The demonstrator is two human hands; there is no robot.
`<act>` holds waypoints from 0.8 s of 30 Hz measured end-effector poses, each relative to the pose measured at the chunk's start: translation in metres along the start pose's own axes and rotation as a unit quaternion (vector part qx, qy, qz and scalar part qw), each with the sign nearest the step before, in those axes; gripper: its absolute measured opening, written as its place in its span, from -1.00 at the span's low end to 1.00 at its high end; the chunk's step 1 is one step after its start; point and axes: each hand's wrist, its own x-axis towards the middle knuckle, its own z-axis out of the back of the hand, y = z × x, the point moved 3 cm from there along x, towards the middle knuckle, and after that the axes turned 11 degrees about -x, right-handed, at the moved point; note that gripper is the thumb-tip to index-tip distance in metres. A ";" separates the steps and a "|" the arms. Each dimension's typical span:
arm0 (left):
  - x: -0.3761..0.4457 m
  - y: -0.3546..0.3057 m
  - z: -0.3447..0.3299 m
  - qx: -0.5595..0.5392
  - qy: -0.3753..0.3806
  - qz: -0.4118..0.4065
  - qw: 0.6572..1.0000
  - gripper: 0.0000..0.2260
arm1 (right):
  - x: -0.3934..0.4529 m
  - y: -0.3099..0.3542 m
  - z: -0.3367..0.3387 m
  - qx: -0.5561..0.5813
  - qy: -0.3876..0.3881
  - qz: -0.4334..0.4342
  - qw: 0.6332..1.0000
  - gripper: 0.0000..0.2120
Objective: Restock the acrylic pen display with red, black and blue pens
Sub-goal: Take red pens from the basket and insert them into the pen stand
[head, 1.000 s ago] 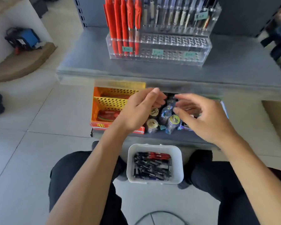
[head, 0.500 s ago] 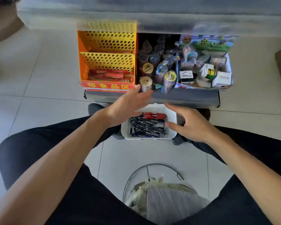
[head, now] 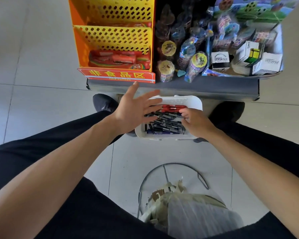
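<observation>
White plastic bin (head: 193,101) of red, black and blue pens (head: 164,121) sits on the floor at 12 o'clock between my feet. My left hand (head: 133,109) hovers spread; my right hand (head: 195,123) curls into the pens, grasp unclear.

A basket (head: 183,100) of pens (head: 164,121) sits on the floor between the person's two feet, just before the low shelf (head: 197,90). On that shelf – a perforated rack (head: 114,37) at left, wrapped toys (head: 190,56) in the middle, small boxes (head: 248,57) at right. The left hand (head: 133,111) hovers over the basket's left edge; the right hand (head: 195,123) reaches into the pens. Behind the basket, nearer the person, stands a wire-framed bin (head: 173,195).
</observation>
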 end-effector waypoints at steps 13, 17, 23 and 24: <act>0.005 -0.008 0.016 -0.036 0.006 -0.012 0.999 -0.32 | 0.078 -0.002 -0.070 -0.160 0.056 -0.078 0.982 -0.20; 0.003 -0.011 0.017 -0.040 0.007 -0.024 0.999 -0.32 | 0.087 -0.005 -0.068 -0.222 0.039 -0.099 0.969 -0.29; 0.001 -0.013 0.018 -0.026 0.007 -0.033 0.999 -0.31 | 0.097 -0.014 -0.069 -0.287 -0.017 -0.053 0.956 -0.66; 0.001 -0.014 0.018 -0.022 0.006 -0.034 0.999 -0.31 | 0.097 -0.016 -0.070 -0.277 -0.018 -0.041 0.960 -0.72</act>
